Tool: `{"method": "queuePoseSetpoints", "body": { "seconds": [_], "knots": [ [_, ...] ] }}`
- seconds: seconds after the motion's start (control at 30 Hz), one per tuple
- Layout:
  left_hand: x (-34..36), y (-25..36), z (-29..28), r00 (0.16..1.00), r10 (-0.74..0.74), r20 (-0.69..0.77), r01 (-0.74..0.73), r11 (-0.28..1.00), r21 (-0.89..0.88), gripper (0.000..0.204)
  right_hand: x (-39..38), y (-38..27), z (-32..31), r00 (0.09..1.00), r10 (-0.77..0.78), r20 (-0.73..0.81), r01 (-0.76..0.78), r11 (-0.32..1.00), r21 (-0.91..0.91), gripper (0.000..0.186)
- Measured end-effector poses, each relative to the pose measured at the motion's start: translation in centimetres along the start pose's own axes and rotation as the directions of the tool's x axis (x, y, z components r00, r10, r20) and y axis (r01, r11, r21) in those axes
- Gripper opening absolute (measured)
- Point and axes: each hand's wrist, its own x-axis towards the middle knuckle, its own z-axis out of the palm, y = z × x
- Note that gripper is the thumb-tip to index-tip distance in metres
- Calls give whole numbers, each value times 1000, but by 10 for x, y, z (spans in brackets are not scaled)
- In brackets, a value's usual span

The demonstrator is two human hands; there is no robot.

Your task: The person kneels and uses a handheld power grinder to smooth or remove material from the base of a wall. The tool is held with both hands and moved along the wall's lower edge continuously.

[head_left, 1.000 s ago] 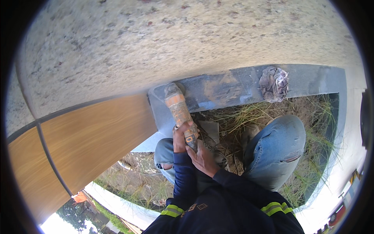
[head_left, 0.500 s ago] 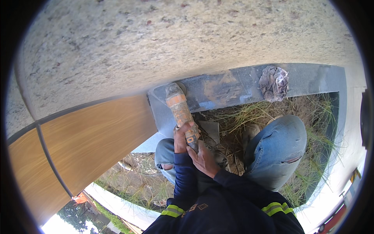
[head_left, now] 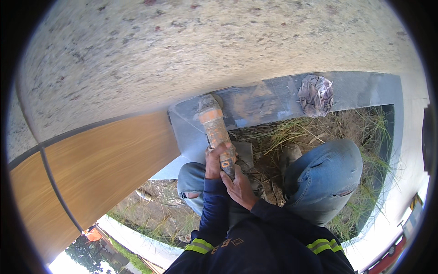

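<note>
Both my hands grip a dusty orange angle grinder. My left hand is wrapped around the middle of its body. Behind it, my right hand closes on the tail end. The grinder's head points away from me, and its disc lies against the grey stone ledge, close to the foot of the speckled wall. Under the disc, the contact spot is mostly hidden by the head. Pale brown and bluish marks spread over the ledge just right of the disc.
A crumpled silvery-brown wrapper sits on the ledge to the right. Speckled stone wall rises ahead, with a wood-grain panel at left. Dry grass and soil lie around my bent knees. A loose grey slab lies beside the grinder.
The grinder's head has shifted slightly to the right along the ledge, with both hands still around the tool. My view has also shifted a little.
</note>
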Motion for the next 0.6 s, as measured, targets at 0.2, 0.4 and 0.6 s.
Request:
{"method": "queuePoseSetpoints", "body": {
  "seconds": [0.2,0.4,0.6],
  "knots": [
    [-2,-4,18,998,-22,58,23,999,-23,35,-4,6,-8,996,-34,-83,33,999,-23,42],
    [-1,-7,28,993,-39,111,29,996,90,47,-7,5,-17,987,-67,-145,64,998,-30,40],
    [0,-7,19,998,-12,55,11,1000,1,36,-6,-3,-17,997,-12,-72,10,1000,-26,42]
  ]
}}
